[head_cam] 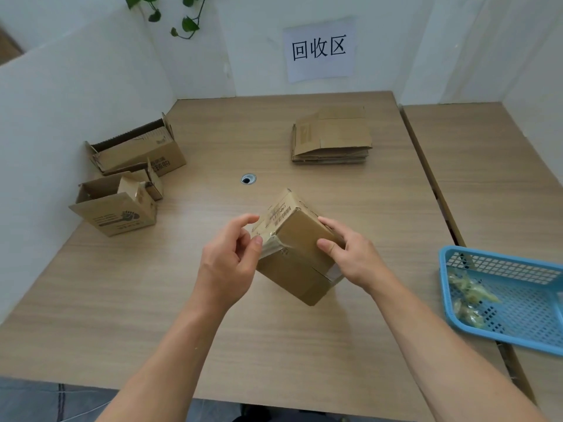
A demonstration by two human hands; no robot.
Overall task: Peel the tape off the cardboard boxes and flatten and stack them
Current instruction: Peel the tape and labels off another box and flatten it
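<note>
Blue basket (518, 303) at the counter's (152, 315) right edge: holds crumpled, yellowish clear tape wads (469, 295) in its left part. Two open boxes by the left edge, against the white partition: the nearer open box (117, 213) with flaps up and a black printed hand mark on its side, inside not readable; the farther open box (138, 149) behind it, printed characters too small to read. Flattened box stack (332, 137) toward the far right corner.

Taped box (297, 251) held tilted above the counter's middle, one corner pointing down, closed. Right hand (350, 254) clamped on its right side, thumb on the near face, fingers behind. Left hand (231, 254) at the box's left corner, thumb and forefinger pinched at the wrinkled clear tape (272, 242) there. Both forearms bare.

Barcode label on the box's upper face, print illegible. Paper sign (320, 48) on the back wall reads "回收区".
</note>
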